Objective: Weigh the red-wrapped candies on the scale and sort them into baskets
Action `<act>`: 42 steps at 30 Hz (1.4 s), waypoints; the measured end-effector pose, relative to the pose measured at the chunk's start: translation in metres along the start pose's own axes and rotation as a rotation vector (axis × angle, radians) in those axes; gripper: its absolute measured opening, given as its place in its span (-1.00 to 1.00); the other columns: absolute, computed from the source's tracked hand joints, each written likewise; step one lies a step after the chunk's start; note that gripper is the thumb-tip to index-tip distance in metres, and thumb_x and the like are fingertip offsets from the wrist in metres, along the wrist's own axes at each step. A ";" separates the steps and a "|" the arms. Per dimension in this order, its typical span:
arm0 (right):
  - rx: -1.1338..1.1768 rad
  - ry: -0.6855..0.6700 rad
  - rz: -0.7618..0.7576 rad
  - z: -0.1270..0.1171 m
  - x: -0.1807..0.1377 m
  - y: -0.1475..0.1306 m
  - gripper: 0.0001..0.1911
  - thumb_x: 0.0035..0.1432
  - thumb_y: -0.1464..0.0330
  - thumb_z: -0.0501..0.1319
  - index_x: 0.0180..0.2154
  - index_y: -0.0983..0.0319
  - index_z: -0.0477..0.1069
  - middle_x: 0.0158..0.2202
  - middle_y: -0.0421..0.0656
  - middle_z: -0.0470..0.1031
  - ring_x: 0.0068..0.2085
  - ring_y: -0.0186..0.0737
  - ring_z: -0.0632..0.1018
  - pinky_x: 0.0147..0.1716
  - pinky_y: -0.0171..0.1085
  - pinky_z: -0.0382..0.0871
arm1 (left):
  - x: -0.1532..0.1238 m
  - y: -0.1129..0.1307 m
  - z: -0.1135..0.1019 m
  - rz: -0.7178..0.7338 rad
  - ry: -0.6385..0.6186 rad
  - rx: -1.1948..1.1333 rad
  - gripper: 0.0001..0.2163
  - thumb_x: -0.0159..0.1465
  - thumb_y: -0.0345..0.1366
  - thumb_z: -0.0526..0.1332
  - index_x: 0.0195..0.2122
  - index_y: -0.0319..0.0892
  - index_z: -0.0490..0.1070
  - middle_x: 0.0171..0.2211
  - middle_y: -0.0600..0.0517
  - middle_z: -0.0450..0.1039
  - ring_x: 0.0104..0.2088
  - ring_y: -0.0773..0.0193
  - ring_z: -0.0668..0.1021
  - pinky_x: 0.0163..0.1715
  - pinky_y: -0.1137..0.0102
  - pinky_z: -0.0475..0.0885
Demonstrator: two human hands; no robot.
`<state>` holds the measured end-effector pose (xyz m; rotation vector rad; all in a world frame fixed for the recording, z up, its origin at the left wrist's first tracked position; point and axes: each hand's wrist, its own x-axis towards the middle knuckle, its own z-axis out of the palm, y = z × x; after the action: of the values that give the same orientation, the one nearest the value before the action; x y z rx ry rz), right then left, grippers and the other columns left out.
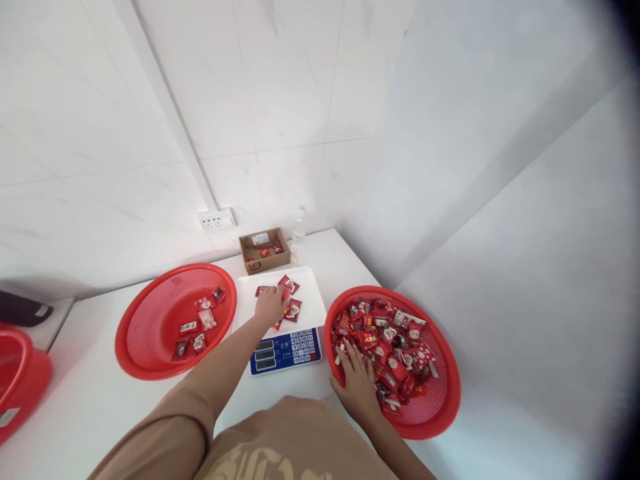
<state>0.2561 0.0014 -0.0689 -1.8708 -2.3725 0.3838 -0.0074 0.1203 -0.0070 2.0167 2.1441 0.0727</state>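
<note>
My left hand (271, 305) is over the white pan (313, 293) of a digital scale, fingers bent and closed on a small red wrapped packet (285, 293). Around it on the pan lie several more red packets, one (293, 310) just right of my fingers. The scale's blue keypad panel (286, 351) faces me. My right hand (357, 383) rests at the left side of a red mesh basket (453, 393), fingers spread over a heap of mostly red wrapped packets (385, 347). Nothing shows gripped in it.
To the left, another red mesh basket (133, 333) holds several packets. Behind the scale stand a cardboard box (267, 263) with some packets and a clear bottle (299, 230). A red tub (30, 380) is at far left. Walls bound the white table (100, 413) behind and right.
</note>
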 end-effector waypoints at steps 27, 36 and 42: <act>0.003 -0.009 -0.006 0.008 0.001 0.006 -0.43 0.10 0.24 0.02 0.17 0.13 0.19 0.30 -0.11 0.04 0.27 -0.06 0.13 0.22 0.08 -0.12 | 0.026 0.006 0.014 0.121 -0.150 -0.021 -0.33 0.13 0.11 0.05 0.23 -0.07 0.07 0.28 -0.16 0.00 0.26 -0.19 0.01 0.12 -0.20 -0.12; -0.008 -0.014 -0.003 0.010 0.001 0.006 -0.43 0.09 0.25 0.01 0.18 0.10 0.18 0.30 -0.14 0.03 0.28 -0.06 0.11 0.22 0.07 -0.12 | 0.005 -0.009 0.008 0.151 0.004 -0.040 -0.55 0.20 -0.02 0.06 0.07 -0.08 0.26 0.07 -0.11 0.28 0.14 0.01 0.25 0.17 0.01 -0.05; -0.024 -0.037 0.003 0.006 0.002 0.003 -0.43 0.11 0.24 -0.02 0.18 0.13 0.18 0.31 -0.14 0.00 0.29 -0.08 0.09 0.22 0.08 -0.14 | -0.008 -0.028 0.007 0.042 -0.086 -0.108 -0.38 0.19 0.12 0.00 0.22 -0.06 0.09 0.28 -0.11 0.04 0.28 -0.05 0.03 0.19 -0.09 -0.12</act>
<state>0.2574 0.0031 -0.0761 -1.8936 -2.4091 0.3947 -0.0335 0.1097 -0.0172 1.9678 2.0020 0.1034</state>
